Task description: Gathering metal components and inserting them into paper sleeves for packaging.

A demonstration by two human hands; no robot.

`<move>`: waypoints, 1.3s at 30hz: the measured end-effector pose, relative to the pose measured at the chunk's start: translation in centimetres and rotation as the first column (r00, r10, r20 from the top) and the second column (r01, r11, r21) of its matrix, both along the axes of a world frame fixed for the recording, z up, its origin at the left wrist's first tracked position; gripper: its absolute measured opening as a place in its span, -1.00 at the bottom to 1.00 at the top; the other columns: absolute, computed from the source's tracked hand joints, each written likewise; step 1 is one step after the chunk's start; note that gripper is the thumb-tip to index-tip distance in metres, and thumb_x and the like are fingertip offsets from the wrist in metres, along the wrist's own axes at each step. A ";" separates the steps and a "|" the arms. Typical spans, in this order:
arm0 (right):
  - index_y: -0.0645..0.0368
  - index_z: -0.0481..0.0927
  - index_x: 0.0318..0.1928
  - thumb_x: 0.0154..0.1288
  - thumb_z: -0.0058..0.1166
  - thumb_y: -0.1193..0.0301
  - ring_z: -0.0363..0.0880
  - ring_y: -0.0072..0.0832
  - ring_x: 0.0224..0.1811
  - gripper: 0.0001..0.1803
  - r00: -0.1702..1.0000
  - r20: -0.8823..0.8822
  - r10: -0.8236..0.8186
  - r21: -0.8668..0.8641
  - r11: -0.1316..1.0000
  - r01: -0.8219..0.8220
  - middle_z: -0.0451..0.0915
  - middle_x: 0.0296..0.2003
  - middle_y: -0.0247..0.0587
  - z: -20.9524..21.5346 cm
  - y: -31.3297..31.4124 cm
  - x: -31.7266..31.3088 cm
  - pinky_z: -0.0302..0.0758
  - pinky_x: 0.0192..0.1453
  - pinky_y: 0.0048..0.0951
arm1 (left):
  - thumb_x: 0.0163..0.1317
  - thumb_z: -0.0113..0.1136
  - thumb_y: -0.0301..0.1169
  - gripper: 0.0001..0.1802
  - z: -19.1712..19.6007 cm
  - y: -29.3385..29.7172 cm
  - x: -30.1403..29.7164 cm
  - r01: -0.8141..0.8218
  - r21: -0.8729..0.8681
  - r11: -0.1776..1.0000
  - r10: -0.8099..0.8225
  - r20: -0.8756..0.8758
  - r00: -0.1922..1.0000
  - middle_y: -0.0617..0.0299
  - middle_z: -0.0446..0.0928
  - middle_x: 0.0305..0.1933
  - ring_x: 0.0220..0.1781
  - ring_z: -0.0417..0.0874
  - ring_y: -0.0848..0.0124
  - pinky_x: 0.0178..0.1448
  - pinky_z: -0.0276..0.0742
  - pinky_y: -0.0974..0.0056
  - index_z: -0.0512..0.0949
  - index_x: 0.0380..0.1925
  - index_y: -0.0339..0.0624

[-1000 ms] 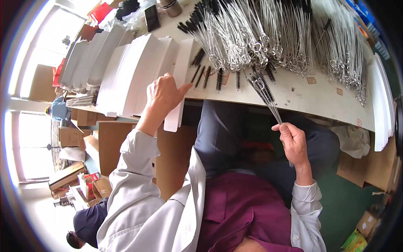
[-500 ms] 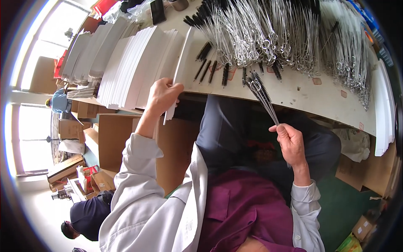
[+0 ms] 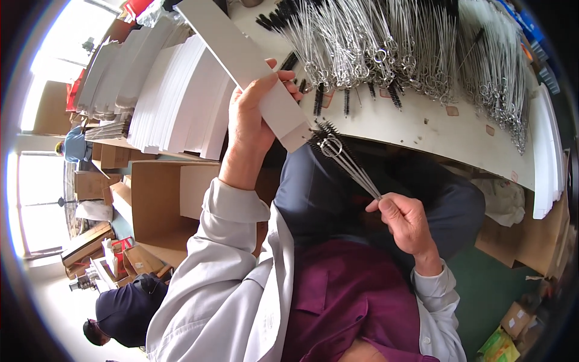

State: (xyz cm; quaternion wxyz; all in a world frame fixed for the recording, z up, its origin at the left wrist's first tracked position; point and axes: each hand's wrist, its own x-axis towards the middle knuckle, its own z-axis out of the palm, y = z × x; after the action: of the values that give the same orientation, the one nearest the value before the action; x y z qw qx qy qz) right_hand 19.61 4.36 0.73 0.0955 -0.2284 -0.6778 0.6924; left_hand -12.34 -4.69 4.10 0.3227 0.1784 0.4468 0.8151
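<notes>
My left hand grips a long, narrow white cardboard box, holding it slanted over the table's near edge, its lower end towards the middle. The fingers wrap round its far side. In my right hand is a small bundle of wire-handled brushes, pinched by the wire ends. Their black bristle heads and a wire ring point up and left, close by the box's lower end; I cannot tell whether they touch it. Beyond lies a big heap of similar brushes, with several short black brushes at its near side.
Rows of flat white boxes stand at the table's left. More white pieces stand at its right end. Below left is an open brown carton. Another person in dark clothing is at lower left, and one in blue farther off.
My left hand has drawn the white box away from the row and turned its broad face into view. The right hand has brought the brushes left and slightly down, towards the box's lower end.
</notes>
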 end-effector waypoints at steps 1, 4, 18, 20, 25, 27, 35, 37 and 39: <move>0.28 0.74 -0.17 0.67 0.02 0.25 0.18 -0.76 -0.57 -0.63 1.000 -0.003 0.002 0.016 1.000 -0.001 0.31 -0.64 -0.53 -0.1 -0.1 0.0 0.14 -0.49 -0.55 | 0.32 0.23 -0.47 -0.53 0.0 0.4 0.4 0.009 0.004 1.000 -0.009 0.007 1.000 -0.15 0.65 -0.11 -0.22 0.73 0.15 -0.07 0.74 0.03 0.41 0.20 -0.39; 0.29 0.73 -0.18 0.67 0.02 0.27 0.17 -0.76 -0.57 -0.63 1.000 0.003 -0.001 0.038 0.999 0.001 0.31 -0.64 -0.52 -0.9 -0.3 0.0 0.14 -0.50 -0.54 | 0.33 0.23 -0.48 -0.52 0.1 1.3 1.4 -0.033 0.090 0.995 0.027 0.062 0.998 -0.16 0.64 -0.12 -0.21 0.71 0.17 -0.06 0.72 0.02 0.38 0.21 -0.38; 0.30 0.74 -0.25 0.65 0.05 0.25 0.16 -0.77 -0.56 -0.61 0.987 0.149 0.054 -0.226 0.974 -0.019 0.31 -0.63 -0.55 -1.3 1.2 0.1 0.14 -0.48 -0.55 | 0.35 0.20 -0.30 -0.59 -0.8 2.2 5.0 -0.048 0.091 0.995 0.036 0.134 0.990 -0.07 0.57 -0.18 -0.20 0.58 0.21 0.05 0.51 0.05 0.52 0.06 -0.42; 0.31 0.73 -0.25 0.65 0.05 0.25 0.16 -0.77 -0.57 -0.60 0.987 0.146 0.073 -0.215 0.976 -0.040 0.31 -0.62 -0.55 -1.4 1.6 -0.1 0.14 -0.48 -0.55 | 0.36 0.19 -0.29 -0.61 -1.0 2.4 5.9 -0.041 0.056 0.998 0.032 0.150 0.988 -0.05 0.57 -0.18 -0.21 0.58 0.22 0.05 0.52 0.05 0.52 0.04 -0.39; 0.30 0.71 -0.14 0.65 0.03 0.25 0.25 -0.75 -0.54 -0.65 0.991 0.111 0.076 -0.184 0.981 -0.054 0.41 -0.58 -0.52 -0.6 2.5 -1.6 0.22 -0.46 -0.56 | 0.44 0.16 -0.19 -0.64 -3.0 2.8 9.6 0.082 -0.043 0.996 -0.071 0.223 0.972 0.01 0.59 -0.20 -0.16 0.65 0.19 0.12 0.61 0.00 0.53 -0.03 -0.30; 0.30 0.69 -0.07 0.65 0.03 0.25 0.29 -0.74 -0.52 -0.66 0.993 0.109 0.050 -0.131 0.991 -0.036 0.47 -0.54 -0.50 -0.4 3.1 -2.7 0.26 -0.44 -0.56 | 0.48 0.14 -0.14 -0.62 -4.8 3.2 10.9 0.132 -0.033 0.991 -0.121 0.236 0.964 -0.03 0.63 -0.15 -0.08 0.69 0.16 0.17 0.62 -0.02 0.52 -0.03 -0.29; 0.37 0.60 0.08 0.64 -0.05 0.48 0.59 -0.62 -0.14 -0.77 0.998 0.036 0.055 -0.166 0.985 -0.049 0.71 -0.20 -0.31 0.0 5.3 -3.6 0.57 0.01 -0.44 | 0.59 0.06 -0.03 -0.48 -5.4 1.7 13.8 0.227 -0.172 0.959 -0.221 0.053 0.974 0.10 0.69 -0.13 -0.11 0.66 0.39 0.05 0.59 0.24 0.62 -0.01 -0.38; 0.38 0.62 0.04 0.63 -0.05 0.49 0.60 -0.63 -0.14 -0.77 0.994 0.042 0.105 -0.063 0.993 -0.102 0.72 -0.20 -0.30 -0.1 6.4 -2.4 0.57 0.00 -0.47 | 0.55 0.16 -0.07 -0.51 -4.8 -0.3 12.8 0.458 -0.473 0.753 -0.542 -0.048 0.839 0.19 0.68 -0.21 -0.15 0.63 0.48 0.01 0.58 0.31 0.63 -0.01 -0.39; 0.38 0.63 0.02 0.61 -0.03 0.50 0.60 -0.63 -0.15 -0.78 0.995 0.060 0.074 -0.101 0.993 -0.067 0.72 -0.21 -0.28 -0.1 7.3 -1.2 0.57 0.00 -0.46 | 0.39 0.39 -0.27 -0.64 -2.8 -2.1 12.6 0.473 -0.701 0.534 -0.729 -0.098 0.678 0.20 0.67 -0.30 -0.14 0.68 0.46 -0.04 0.64 0.27 0.64 -0.04 -0.39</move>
State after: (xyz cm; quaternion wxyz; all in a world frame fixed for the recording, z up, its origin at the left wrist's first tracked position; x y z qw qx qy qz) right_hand 18.36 11.63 0.59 0.0379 -0.2307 -0.6532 0.7202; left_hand 0.28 -6.79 1.30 0.5348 0.3606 0.6510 0.4002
